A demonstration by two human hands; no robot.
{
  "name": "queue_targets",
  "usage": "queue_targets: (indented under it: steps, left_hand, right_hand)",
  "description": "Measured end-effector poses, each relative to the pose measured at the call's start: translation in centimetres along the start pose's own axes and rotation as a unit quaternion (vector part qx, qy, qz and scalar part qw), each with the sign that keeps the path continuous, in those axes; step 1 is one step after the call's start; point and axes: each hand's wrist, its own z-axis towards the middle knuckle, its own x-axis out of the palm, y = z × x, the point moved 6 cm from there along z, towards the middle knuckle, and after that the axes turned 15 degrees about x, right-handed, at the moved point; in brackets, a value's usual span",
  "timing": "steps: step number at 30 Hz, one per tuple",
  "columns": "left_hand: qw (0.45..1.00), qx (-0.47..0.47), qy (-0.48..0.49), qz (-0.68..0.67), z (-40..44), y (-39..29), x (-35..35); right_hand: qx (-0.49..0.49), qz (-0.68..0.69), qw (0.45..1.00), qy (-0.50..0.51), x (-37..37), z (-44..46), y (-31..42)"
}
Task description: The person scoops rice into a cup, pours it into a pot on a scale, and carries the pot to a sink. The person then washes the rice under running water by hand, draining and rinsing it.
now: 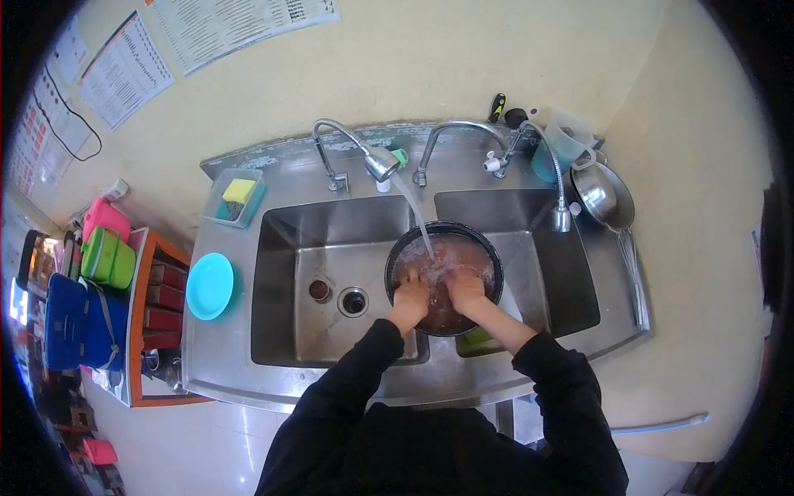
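A round black-rimmed basin [391, 263] of reddish-brown, murky water sits across the divider between the two sink bowls. My left hand [411, 299] reaches down into the water at the basin's near left, its fingertips under the surface. To the right of it, my right hand [466, 288] dips in as well, with its fingers hidden by the water. What either hand holds, if anything, cannot be made out. From the left faucet [380, 163] a stream of water runs into the basin, splashing just beyond my hands.
The left sink bowl [331, 240] has a drain with a loose strainer cup [319, 289] beside it. A turquoise plate [210, 286] and a container with a yellow sponge [239, 192] stand left. Two more faucets, a pitcher [552, 153] and metal pans [600, 194] are right.
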Motion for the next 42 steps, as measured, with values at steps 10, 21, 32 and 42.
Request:
queue_targets:
  steps: [10, 21, 32, 42]
  left_hand:
    - [0.994, -0.027, 0.054, -0.089, 1.7, 0.7, 0.9]
    - [0.947, -0.149, 0.017, -0.285, 1.6, 0.6, -1.3]
    - [0.747, -0.177, -0.178, -0.615, 1.9, 2.8, 1.8]
    - [0.335, -0.361, -0.132, -0.860, -1.7, -1.7, 1.6]
  right_hand:
    - [-0.045, -0.050, 0.951, 0.302, 4.3, -1.3, 0.9]
    - [0.065, 0.441, 0.750, 0.489, 5.1, -0.6, 3.3]
    - [0.226, 0.298, 0.916, 0.149, -3.6, 0.6, 0.1]
    - [0.153, 0.139, 0.953, 0.220, -0.2, -0.7, -2.1]
